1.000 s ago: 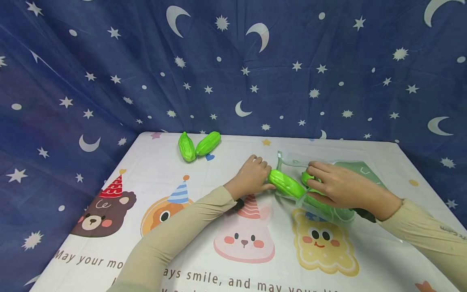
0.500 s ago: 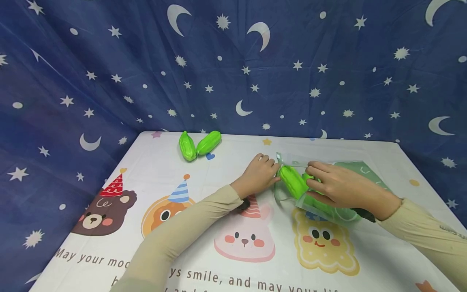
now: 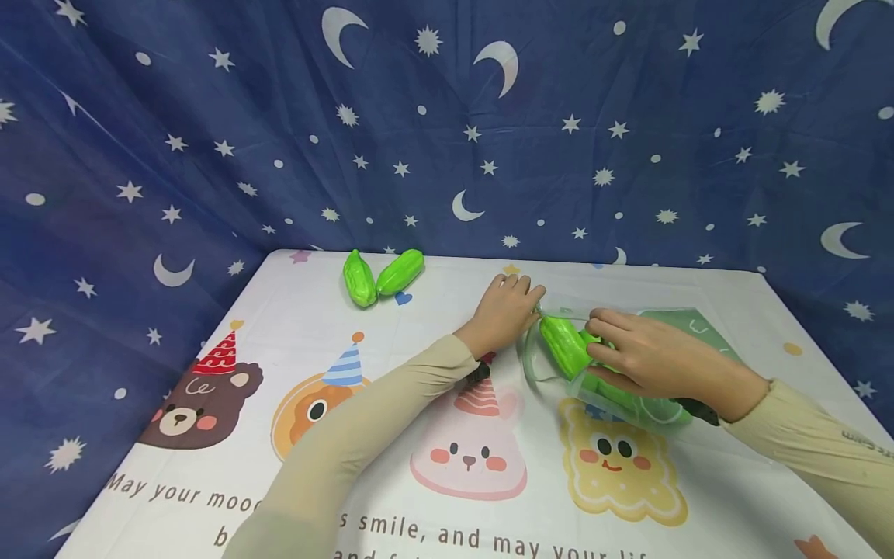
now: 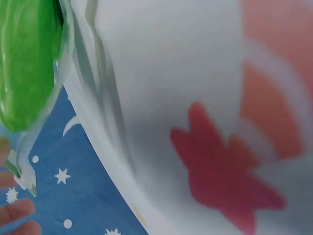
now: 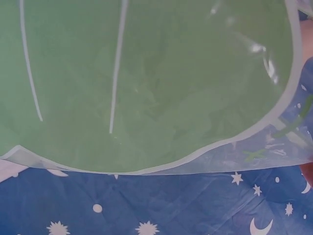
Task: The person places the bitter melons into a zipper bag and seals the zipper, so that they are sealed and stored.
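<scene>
A clear plastic bag with a green print (image 3: 687, 326) lies on its side, its mouth facing left. Just inside that mouth sits a bright green, ridged toy vegetable (image 3: 564, 345), also large in the left wrist view (image 4: 24, 63). More green shows through the plastic behind it. My left hand (image 3: 499, 314) pinches the far corner of the bag's mouth; its fingertips (image 4: 17, 210) meet the bag edge in the left wrist view. My right hand (image 3: 642, 353) grips the bag from above, fingers curled over the edge. The bag's printed side (image 5: 146, 88) fills the right wrist view.
Two more green toy vegetables, one with a pointed end (image 3: 359, 279) and one rounder (image 3: 400, 272), lie at the back left of the table. A white cloth with cartoon prints (image 3: 377, 497) covers the table. Behind it hangs a blue starry curtain (image 3: 391, 116).
The green vegetable has gone from sticking out of the mouth to lying inside the bag. My left hand has let go of it and moved up to the mouth's far corner. My right hand stays put.
</scene>
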Action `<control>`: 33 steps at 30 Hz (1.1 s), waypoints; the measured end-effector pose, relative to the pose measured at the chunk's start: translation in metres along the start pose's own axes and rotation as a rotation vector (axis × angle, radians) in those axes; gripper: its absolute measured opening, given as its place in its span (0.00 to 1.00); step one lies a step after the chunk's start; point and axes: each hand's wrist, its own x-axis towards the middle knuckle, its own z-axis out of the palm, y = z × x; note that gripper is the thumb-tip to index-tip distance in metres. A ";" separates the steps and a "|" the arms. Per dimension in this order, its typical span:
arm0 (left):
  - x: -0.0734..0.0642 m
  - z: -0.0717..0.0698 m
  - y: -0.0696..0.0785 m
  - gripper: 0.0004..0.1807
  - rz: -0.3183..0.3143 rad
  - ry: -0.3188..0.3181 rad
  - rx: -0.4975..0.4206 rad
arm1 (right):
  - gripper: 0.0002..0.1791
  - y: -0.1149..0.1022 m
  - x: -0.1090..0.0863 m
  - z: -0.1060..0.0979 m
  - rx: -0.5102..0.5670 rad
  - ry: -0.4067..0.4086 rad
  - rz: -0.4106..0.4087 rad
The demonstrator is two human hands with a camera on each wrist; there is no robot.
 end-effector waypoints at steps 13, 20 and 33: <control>-0.009 -0.004 -0.013 0.06 0.049 0.173 0.030 | 0.25 -0.004 -0.008 -0.003 -0.053 -0.053 0.031; -0.023 -0.018 -0.022 0.06 0.006 0.176 0.022 | 0.30 -0.010 -0.014 -0.007 -0.059 -0.187 0.105; -0.048 -0.028 -0.027 0.06 -0.066 0.182 -0.010 | 0.21 -0.013 -0.015 -0.009 -0.017 -0.244 0.201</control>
